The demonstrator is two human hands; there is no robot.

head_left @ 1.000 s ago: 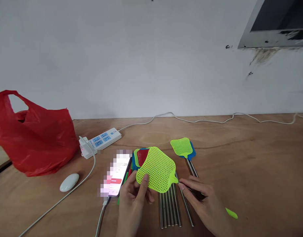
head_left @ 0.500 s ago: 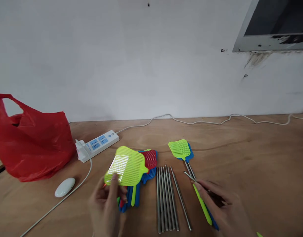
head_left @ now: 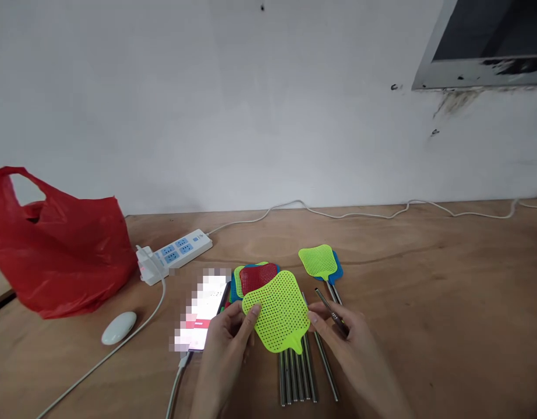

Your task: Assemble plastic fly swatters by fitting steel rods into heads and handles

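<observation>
My left hand (head_left: pixel 227 343) pinches the left edge of a lime-green fly swatter head (head_left: pixel 278 311), holding it flat above the wooden table (head_left: pixel 426 279). My right hand (head_left: pixel 351 343) touches the head's right edge with the thumb while a thin metal rod (head_left: pixel 329 311) lies gripped in its fingers. Under the head lies a row of several metal rods (head_left: pixel 297 375). Behind it sits a pile of red, green and blue swatter heads (head_left: pixel 253 276). Two assembled swatters, green over blue (head_left: pixel 318 262), lie to the right.
A phone (head_left: pixel 202 314) with its cable lies left of my hands. Farther left are a white mouse (head_left: pixel 119 327), a white power strip (head_left: pixel 175 250) and a red plastic bag (head_left: pixel 54 256). A white cable (head_left: pixel 360 212) runs along the wall.
My left hand brought the green head back from the left to the middle, over the rods. My right hand moved up to it with a metal rod; the finished green swatter now lies by the blue one.
</observation>
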